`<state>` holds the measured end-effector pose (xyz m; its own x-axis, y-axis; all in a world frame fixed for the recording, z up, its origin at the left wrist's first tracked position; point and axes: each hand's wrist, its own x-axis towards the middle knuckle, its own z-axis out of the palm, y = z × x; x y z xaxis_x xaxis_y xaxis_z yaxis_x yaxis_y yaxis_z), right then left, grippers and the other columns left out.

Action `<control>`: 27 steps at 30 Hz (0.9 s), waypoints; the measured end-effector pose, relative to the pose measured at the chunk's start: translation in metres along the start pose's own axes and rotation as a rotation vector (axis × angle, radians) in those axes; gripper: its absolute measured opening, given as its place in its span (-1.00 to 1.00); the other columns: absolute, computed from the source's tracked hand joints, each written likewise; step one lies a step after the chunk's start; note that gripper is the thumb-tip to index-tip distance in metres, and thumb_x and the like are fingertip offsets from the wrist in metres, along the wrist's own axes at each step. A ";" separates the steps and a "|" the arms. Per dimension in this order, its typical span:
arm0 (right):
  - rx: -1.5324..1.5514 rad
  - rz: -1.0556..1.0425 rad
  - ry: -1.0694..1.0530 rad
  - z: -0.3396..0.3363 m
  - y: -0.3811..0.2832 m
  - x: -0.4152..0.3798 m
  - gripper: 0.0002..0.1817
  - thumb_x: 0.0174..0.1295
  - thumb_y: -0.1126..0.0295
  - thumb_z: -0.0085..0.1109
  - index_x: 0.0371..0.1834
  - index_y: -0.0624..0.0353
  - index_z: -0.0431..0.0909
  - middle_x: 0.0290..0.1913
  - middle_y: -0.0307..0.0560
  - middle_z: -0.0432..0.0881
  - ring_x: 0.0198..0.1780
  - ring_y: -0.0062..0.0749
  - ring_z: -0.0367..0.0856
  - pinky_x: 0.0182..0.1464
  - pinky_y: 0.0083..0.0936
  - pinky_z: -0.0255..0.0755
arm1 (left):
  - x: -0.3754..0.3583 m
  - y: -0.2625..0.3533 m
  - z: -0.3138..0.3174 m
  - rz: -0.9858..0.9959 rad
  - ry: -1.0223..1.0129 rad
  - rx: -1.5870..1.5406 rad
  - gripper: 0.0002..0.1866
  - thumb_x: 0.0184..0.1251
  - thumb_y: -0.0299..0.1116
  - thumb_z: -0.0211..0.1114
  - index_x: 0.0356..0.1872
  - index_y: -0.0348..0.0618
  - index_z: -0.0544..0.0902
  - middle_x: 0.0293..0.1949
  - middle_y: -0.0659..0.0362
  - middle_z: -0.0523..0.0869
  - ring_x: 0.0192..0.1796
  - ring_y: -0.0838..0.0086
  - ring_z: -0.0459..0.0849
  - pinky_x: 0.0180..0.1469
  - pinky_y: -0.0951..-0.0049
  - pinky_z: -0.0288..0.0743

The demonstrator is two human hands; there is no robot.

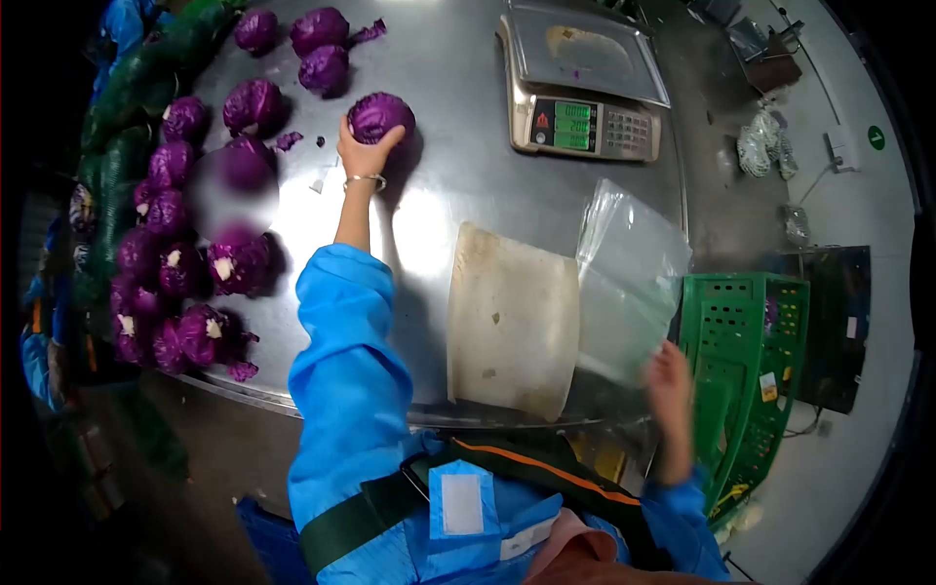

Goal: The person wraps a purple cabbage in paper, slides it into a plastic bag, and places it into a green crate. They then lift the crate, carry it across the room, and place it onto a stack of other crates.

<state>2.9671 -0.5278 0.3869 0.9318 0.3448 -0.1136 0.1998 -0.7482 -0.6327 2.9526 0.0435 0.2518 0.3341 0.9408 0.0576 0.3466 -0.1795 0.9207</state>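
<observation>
My left hand (366, 151) is wrapped round a red cabbage (381, 118) over the steel table, thumb on its right side and a bracelet at the wrist. More red cabbages (252, 106) lie in a loose group to the left, some showing pale cut stems. My right hand (669, 382), smeared by motion, is low at the right, its fingertips right at the lower edge of a stack of clear plastic bags (634, 283). A worn, whitish sheet (514, 327) lies beside the bags, partly overlapped by them.
A digital scale (585, 127) with a lit green display stands at the back. Beside the table's right edge is a green plastic crate (746, 361). Dark green net sacks (122, 161) line the far left. Cabbage scraps (289, 140) lie on the steel table (439, 117).
</observation>
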 end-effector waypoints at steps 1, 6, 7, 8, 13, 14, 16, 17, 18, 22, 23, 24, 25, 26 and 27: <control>-0.104 -0.183 -0.077 0.055 0.025 -0.007 -0.24 0.03 0.27 0.32 0.26 0.36 0.19 0.10 0.09 0.43 -0.04 -0.25 0.50 0.03 -0.41 0.40 | 0.002 -0.007 -0.006 0.023 -0.004 -0.043 0.15 -0.43 0.01 0.59 0.30 -0.20 0.19 0.21 -0.17 0.31 0.18 0.02 0.40 0.23 0.27 0.31; 0.121 -0.103 -0.269 0.169 0.004 0.015 -0.39 0.06 0.34 0.18 0.20 0.29 0.28 -0.11 0.16 0.54 -0.08 -0.18 0.56 -0.01 -0.33 0.42 | -0.069 0.029 -0.090 -0.367 -0.484 -0.456 0.12 -0.31 -0.07 0.60 0.35 -0.06 0.11 0.20 0.01 0.34 0.20 0.19 0.40 0.05 0.07 0.46; 0.099 -0.090 -0.303 0.176 0.011 0.021 -0.46 0.06 0.38 0.13 0.15 0.27 0.33 -0.22 0.13 0.55 -0.16 -0.24 0.57 -0.07 -0.37 0.44 | -0.101 0.048 -0.110 -0.113 -0.558 -0.364 0.11 -0.33 -0.07 0.61 0.33 -0.13 0.15 0.20 0.03 0.34 0.22 0.23 0.39 0.18 0.23 0.38; 0.075 -0.064 -0.342 0.183 0.021 0.023 -0.52 0.05 0.41 0.09 0.10 0.25 0.39 -0.33 0.10 0.56 -0.24 -0.31 0.59 -0.13 -0.41 0.46 | -0.133 0.068 -0.124 0.111 -0.644 -0.241 0.09 -0.35 -0.07 0.62 0.30 -0.19 0.20 0.20 0.04 0.34 0.22 0.26 0.38 0.25 0.35 0.30; 0.590 0.423 -0.495 0.163 -0.026 0.027 -0.54 0.21 0.17 0.07 0.06 0.27 0.44 -0.33 -0.01 0.61 -0.32 -0.38 0.56 -0.20 -0.45 0.45 | -0.277 0.083 -0.109 0.610 -0.819 0.190 0.00 -0.37 -0.18 0.56 0.27 -0.01 0.26 0.19 -0.13 0.26 0.21 -0.05 0.26 0.26 0.07 0.20; 0.538 0.348 -0.425 0.167 -0.024 0.025 -0.40 0.26 -0.02 -0.03 0.13 0.31 0.39 -0.16 0.08 0.60 -0.14 -0.23 0.56 -0.04 -0.40 0.41 | -0.299 0.063 -0.097 0.557 -0.832 0.245 -0.01 -0.39 -0.18 0.55 0.26 0.01 0.28 0.19 -0.11 0.26 0.21 -0.06 0.25 0.25 0.04 0.18; 0.341 0.157 -0.324 0.180 -0.023 0.016 -0.33 0.26 -0.06 -0.07 0.18 0.35 0.33 0.00 0.20 0.52 0.04 -0.13 0.48 0.12 -0.37 0.30 | -0.327 0.056 -0.093 0.636 -0.792 0.282 -0.06 -0.30 -0.21 0.52 0.27 0.02 0.26 0.22 -0.09 0.24 0.26 -0.06 0.20 0.23 0.01 0.18; 0.242 0.073 -0.270 0.186 -0.023 0.010 -0.30 0.26 -0.08 -0.09 0.21 0.37 0.30 0.08 0.25 0.47 0.13 -0.08 0.44 0.19 -0.36 0.25 | -0.336 0.055 -0.094 0.693 -0.778 0.259 -0.08 -0.26 -0.22 0.51 0.27 0.01 0.25 0.23 -0.08 0.22 0.28 -0.06 0.17 0.23 -0.01 0.18; 0.254 0.113 -0.307 0.181 -0.032 0.004 -0.24 0.26 -0.13 -0.14 0.25 0.39 0.24 0.23 0.34 0.30 0.30 -0.03 0.25 0.32 -0.36 0.07 | -0.338 0.066 -0.103 0.641 -0.777 0.215 -0.17 -0.12 -0.29 0.45 0.27 -0.06 0.24 0.26 -0.06 0.23 0.29 -0.02 0.19 0.22 0.02 0.20; 0.552 0.241 -0.320 0.196 -0.009 0.003 -0.23 0.27 -0.16 -0.16 0.26 0.36 0.24 0.18 0.28 0.38 0.28 -0.08 0.28 0.30 -0.42 0.09 | -0.289 -0.015 -0.138 -0.050 -0.397 -0.185 -0.48 0.19 -0.29 0.21 0.18 -0.20 0.33 0.08 0.04 0.48 0.16 0.21 0.42 0.17 0.21 0.31; 0.561 0.252 -0.335 0.194 -0.016 -0.001 -0.23 0.27 -0.16 -0.16 0.26 0.35 0.24 0.18 0.27 0.38 0.29 -0.10 0.28 0.30 -0.43 0.09 | -0.273 -0.044 -0.139 -0.587 -0.382 -0.416 -0.60 0.32 -0.24 0.08 0.11 -0.23 0.41 -0.02 0.07 0.58 0.09 0.30 0.50 0.15 0.29 0.33; 0.568 0.258 -0.352 0.190 -0.028 -0.002 -0.24 0.27 -0.16 -0.16 0.26 0.34 0.24 0.17 0.25 0.39 0.29 -0.12 0.27 0.30 -0.45 0.09 | -0.270 -0.051 -0.132 -0.490 -0.721 -0.268 -0.60 0.36 -0.19 -0.01 0.09 -0.25 0.42 -0.07 0.09 0.60 0.06 0.36 0.52 0.13 0.32 0.35; 0.576 0.259 -0.367 0.184 -0.041 0.000 -0.24 0.27 -0.16 -0.16 0.27 0.33 0.24 0.17 0.24 0.39 0.30 -0.14 0.26 0.30 -0.46 0.09 | -0.281 -0.041 -0.115 -0.593 -0.844 -0.362 -0.54 0.39 -0.12 -0.10 0.12 -0.28 0.39 -0.01 0.06 0.56 0.11 0.37 0.48 0.18 0.34 0.32; 0.652 0.322 -0.475 0.173 -0.053 0.002 -0.17 0.26 -0.16 -0.12 0.38 0.28 0.03 0.28 0.18 0.26 0.34 -0.20 0.19 0.32 -0.44 0.08 | -0.292 -0.030 -0.099 -0.703 -0.964 -0.439 -0.47 0.43 -0.04 -0.18 0.14 -0.31 0.36 0.04 0.02 0.52 0.16 0.38 0.45 0.22 0.36 0.28; 0.721 0.395 -0.546 0.171 -0.052 0.004 -0.15 0.25 -0.15 -0.09 0.40 0.26 -0.06 0.32 0.16 0.20 0.36 -0.20 0.15 0.32 -0.42 0.08 | -0.324 -0.013 -0.080 -0.416 -0.908 -0.338 -0.33 0.32 -0.01 0.01 0.25 -0.34 0.15 0.17 -0.12 0.31 0.25 0.21 0.31 0.28 0.32 0.16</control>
<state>2.9085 -0.3906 0.2878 0.5875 0.4944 -0.6406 -0.4974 -0.4038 -0.7678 2.7693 -0.2358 0.2518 0.8243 0.3159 -0.4699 0.3693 0.3292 0.8691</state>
